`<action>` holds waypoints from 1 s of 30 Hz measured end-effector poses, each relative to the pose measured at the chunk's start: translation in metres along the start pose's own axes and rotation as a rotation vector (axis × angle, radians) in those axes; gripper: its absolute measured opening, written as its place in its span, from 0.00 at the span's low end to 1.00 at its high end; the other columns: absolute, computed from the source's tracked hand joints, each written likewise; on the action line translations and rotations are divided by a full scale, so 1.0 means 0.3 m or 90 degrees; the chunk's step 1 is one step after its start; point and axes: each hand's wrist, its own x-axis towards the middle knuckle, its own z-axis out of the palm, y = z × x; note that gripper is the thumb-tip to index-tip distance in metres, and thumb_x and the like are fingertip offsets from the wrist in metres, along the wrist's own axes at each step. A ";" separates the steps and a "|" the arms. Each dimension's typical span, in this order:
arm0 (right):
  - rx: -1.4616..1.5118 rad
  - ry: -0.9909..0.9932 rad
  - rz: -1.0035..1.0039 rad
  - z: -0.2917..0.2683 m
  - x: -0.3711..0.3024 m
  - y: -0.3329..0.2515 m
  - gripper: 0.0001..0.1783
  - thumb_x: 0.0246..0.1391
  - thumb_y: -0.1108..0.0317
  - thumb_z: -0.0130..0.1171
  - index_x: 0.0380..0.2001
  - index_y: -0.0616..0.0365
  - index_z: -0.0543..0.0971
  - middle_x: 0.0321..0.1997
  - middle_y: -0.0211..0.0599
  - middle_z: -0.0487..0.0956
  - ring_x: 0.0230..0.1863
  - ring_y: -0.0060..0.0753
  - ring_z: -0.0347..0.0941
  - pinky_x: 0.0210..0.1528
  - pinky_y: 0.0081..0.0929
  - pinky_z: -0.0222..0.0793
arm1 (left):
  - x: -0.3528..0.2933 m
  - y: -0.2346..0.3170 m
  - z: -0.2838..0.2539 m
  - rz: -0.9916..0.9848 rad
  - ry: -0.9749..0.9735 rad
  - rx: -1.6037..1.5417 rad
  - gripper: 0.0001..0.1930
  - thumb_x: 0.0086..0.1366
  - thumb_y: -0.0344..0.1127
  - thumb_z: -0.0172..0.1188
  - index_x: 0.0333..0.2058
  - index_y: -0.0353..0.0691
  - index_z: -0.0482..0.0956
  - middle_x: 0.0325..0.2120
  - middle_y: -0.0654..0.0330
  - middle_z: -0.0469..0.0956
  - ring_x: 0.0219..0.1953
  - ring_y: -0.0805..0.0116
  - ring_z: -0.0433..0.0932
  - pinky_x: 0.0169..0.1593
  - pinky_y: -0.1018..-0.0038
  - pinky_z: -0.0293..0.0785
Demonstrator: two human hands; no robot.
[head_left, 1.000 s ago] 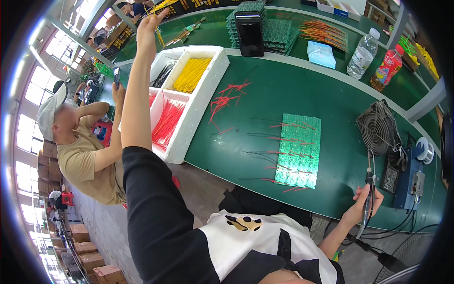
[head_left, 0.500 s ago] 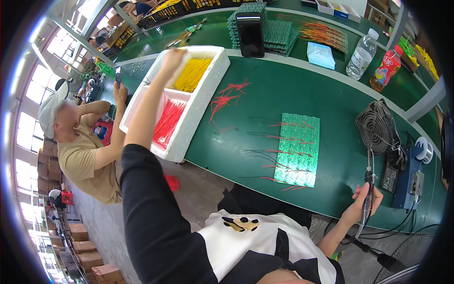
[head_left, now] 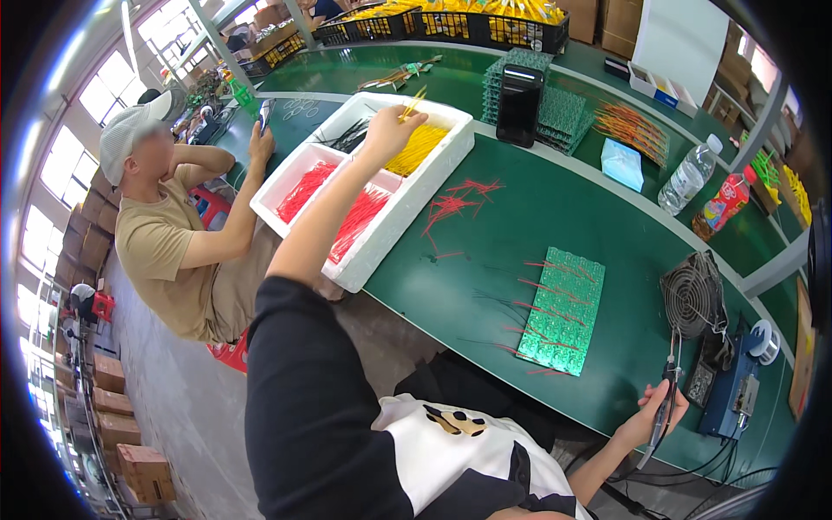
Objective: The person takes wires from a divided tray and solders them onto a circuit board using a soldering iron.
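My left hand (head_left: 390, 137) is raised over the white foam box (head_left: 354, 276), its fingers pinched on a few yellow wires (head_left: 414, 103). Below it lie the box's yellow wires (head_left: 421, 149); other compartments hold red wires (head_left: 360, 224) and black wires (head_left: 347, 139). At the right, my right hand (head_left: 643, 419) is closed around the handle of a soldering iron (head_left: 666, 397). A green circuit board panel (head_left: 568, 303) lies flat on the bench between my hands, with red and black wires sticking out along its left side.
Loose red wires (head_left: 455, 204) lie beside the box. A fan-like round grille (head_left: 691, 299) and a blue soldering unit (head_left: 730, 394) with a solder spool stand right. Along the back are a black phone (head_left: 520, 104), stacked boards and two bottles. A seated person (head_left: 169, 234) is at the left.
My left hand has moved from the box's far left compartment to the yellow wires, and now holds some. The whole view has shifted. My right hand keeps hold of the soldering iron.
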 end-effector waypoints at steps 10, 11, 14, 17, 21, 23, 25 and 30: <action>0.042 -0.002 0.007 0.003 0.014 0.002 0.08 0.51 0.69 0.55 0.29 0.59 0.67 0.18 0.29 0.69 0.16 0.13 0.61 0.19 0.11 0.58 | -0.747 0.647 -0.427 0.540 -0.110 -0.979 0.10 0.55 0.40 0.60 0.28 0.47 0.68 0.06 0.71 0.58 0.06 0.81 0.51 0.13 0.82 0.44; 0.061 0.000 0.009 0.006 0.014 0.011 0.08 0.51 0.69 0.55 0.29 0.59 0.67 0.18 0.29 0.69 0.16 0.13 0.61 0.19 0.11 0.58 | -0.756 0.673 -0.434 0.534 -0.168 -0.984 0.13 0.54 0.43 0.62 0.37 0.50 0.74 0.06 0.75 0.54 0.05 0.84 0.46 0.13 0.82 0.38; 0.085 0.011 0.013 0.011 0.016 -0.005 0.08 0.52 0.70 0.55 0.27 0.58 0.66 0.16 0.28 0.67 0.14 0.13 0.59 0.21 0.12 0.62 | -0.771 0.731 -0.430 0.532 -0.167 -1.078 0.10 0.53 0.43 0.62 0.33 0.50 0.76 0.06 0.75 0.54 0.06 0.85 0.46 0.14 0.83 0.38; 0.083 0.025 -0.003 0.015 0.014 -0.010 0.08 0.52 0.70 0.54 0.27 0.58 0.66 0.15 0.28 0.67 0.13 0.13 0.59 0.23 0.14 0.65 | -0.765 0.757 -0.428 0.601 -0.080 -1.180 0.09 0.53 0.43 0.63 0.32 0.50 0.77 0.06 0.75 0.53 0.06 0.85 0.45 0.15 0.82 0.37; 0.034 0.040 0.012 -0.025 -0.011 -0.006 0.07 0.52 0.71 0.54 0.27 0.58 0.66 0.16 0.29 0.67 0.13 0.14 0.59 0.24 0.15 0.65 | -0.759 0.756 -0.424 0.594 -0.182 -1.207 0.10 0.53 0.43 0.63 0.33 0.50 0.77 0.07 0.76 0.53 0.06 0.85 0.46 0.15 0.82 0.38; 0.085 0.052 -0.010 0.009 0.002 -0.011 0.08 0.52 0.71 0.54 0.27 0.59 0.66 0.16 0.29 0.67 0.14 0.14 0.59 0.24 0.16 0.66 | -0.760 0.757 -0.403 0.631 -0.172 -1.246 0.10 0.53 0.43 0.63 0.34 0.50 0.78 0.07 0.75 0.53 0.06 0.85 0.46 0.15 0.82 0.38; 0.082 0.062 -0.011 -0.006 -0.005 -0.003 0.08 0.51 0.71 0.54 0.28 0.59 0.66 0.16 0.29 0.68 0.14 0.14 0.60 0.25 0.17 0.67 | -0.758 0.757 -0.379 0.666 -0.172 -1.287 0.10 0.53 0.43 0.63 0.34 0.50 0.78 0.07 0.75 0.53 0.06 0.85 0.47 0.15 0.81 0.38; 0.093 0.051 0.025 -0.013 -0.005 -0.004 0.09 0.51 0.71 0.55 0.27 0.59 0.65 0.15 0.31 0.68 0.13 0.16 0.61 0.25 0.17 0.68 | -0.709 0.636 -0.284 0.415 -0.158 -1.224 0.15 0.58 0.29 0.53 0.17 0.44 0.56 0.09 0.67 0.63 0.06 0.78 0.53 0.13 0.83 0.49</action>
